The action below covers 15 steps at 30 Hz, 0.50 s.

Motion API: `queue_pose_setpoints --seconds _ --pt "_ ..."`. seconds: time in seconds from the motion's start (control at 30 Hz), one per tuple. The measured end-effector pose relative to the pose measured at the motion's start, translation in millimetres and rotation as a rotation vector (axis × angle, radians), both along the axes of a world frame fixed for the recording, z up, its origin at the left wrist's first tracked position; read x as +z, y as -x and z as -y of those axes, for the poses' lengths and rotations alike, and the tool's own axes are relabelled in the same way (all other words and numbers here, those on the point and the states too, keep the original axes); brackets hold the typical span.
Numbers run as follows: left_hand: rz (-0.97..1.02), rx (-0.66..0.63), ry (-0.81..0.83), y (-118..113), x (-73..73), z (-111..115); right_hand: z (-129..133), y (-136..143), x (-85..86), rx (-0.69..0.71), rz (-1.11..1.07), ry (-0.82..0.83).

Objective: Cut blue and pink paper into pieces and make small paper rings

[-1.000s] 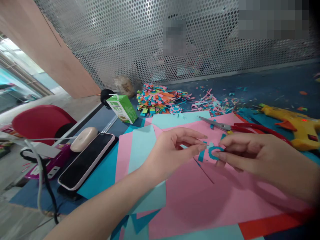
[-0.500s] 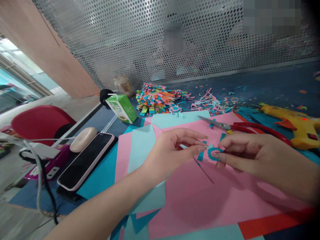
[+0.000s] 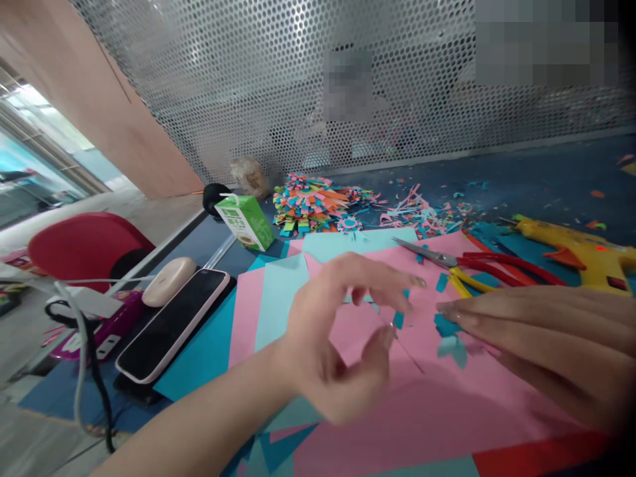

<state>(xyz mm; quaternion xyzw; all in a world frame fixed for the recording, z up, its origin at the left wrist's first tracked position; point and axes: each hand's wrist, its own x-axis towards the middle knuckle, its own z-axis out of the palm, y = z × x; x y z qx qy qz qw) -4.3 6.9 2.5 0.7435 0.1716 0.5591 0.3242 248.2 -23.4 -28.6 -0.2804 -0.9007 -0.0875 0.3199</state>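
My left hand (image 3: 342,338) hovers over the pink paper (image 3: 377,391), thumb and fingers curved but well apart, with nothing visible between them. At the fingertips of my right hand (image 3: 541,344) is a small paper flower (image 3: 453,350), blue on top with light blue petals below; the hand partly covers it. Its fingers lie close together, slightly blurred. Between the hands a small blue paper strip (image 3: 399,319) rests on the pink sheet. Beyond my right hand lie scissors with red handles (image 3: 437,257) and a yellow-handled tool (image 3: 460,286), partly hidden.
A yellow glue gun (image 3: 571,245) lies at right. Behind the paper stand a heap of colourful paper flowers (image 3: 311,202), paper shreds (image 3: 417,212) and a green drink carton (image 3: 246,222). Leftward are a phone (image 3: 173,328), a beige case (image 3: 169,281) and a purple power strip (image 3: 99,338). Perforated metal (image 3: 238,93) rises behind.
My left thumb and fingers have spread apart, and the hand has turned. My right hand has tilted flatter, moving slightly right with the paper flower, whose light blue petals now show. The view shifted slightly.
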Motion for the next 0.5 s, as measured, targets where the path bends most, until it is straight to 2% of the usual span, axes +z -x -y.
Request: queue_pose_setpoints --seconds 0.07,0.17,0.27,0.37,0.5 --pt "0.023 -0.057 -0.178 -1 -5.3 2 2 -4 -1.4 0.024 0.031 -0.021" --pt "-0.148 -0.127 -0.321 0 -5.7 -1 2 -3 -1.7 0.042 0.008 -0.031" --pt "-0.289 -0.134 -0.349 2 -0.1 -4 1 -1 -2.3 0.065 -0.013 -0.02" --pt "-0.287 -0.088 -0.389 4 4.0 -5 2 2 -2.1 0.075 -0.011 -0.032" --pt "-0.303 -0.134 -0.413 7 6.4 -5 4 4 -1.0 0.043 -0.014 -0.004"
